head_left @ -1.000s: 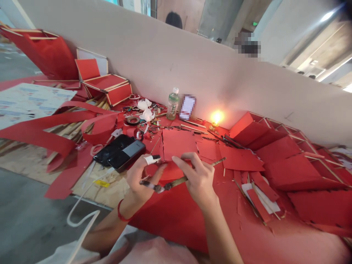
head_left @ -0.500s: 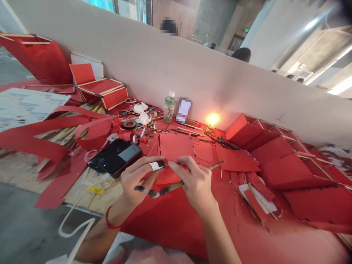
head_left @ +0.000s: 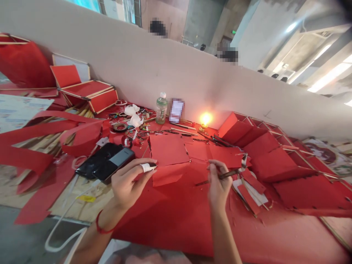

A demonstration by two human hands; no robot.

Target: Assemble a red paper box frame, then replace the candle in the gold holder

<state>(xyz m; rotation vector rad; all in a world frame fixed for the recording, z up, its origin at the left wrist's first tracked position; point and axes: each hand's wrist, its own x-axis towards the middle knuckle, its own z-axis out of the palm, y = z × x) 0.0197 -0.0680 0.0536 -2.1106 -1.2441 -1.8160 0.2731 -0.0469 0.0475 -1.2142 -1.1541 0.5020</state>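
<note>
Your right hand (head_left: 218,185) pinches a dark-stained bamboo stick (head_left: 228,174); your left hand (head_left: 129,187), one finger taped white, hovers beside red paper (head_left: 167,174), near a black phone (head_left: 104,161).

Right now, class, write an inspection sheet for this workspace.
surface: red paper over a wooden board
job's things: red sheet just beyond the left hand; stick in the right hand; framed red panels
clutter: tape roll, tissue, bottle, phones
hands: left open, one finger taped; right pinching the stick
cables: white cable beside the board
surroundings: low wall, small flame, blurred person beyond
</note>
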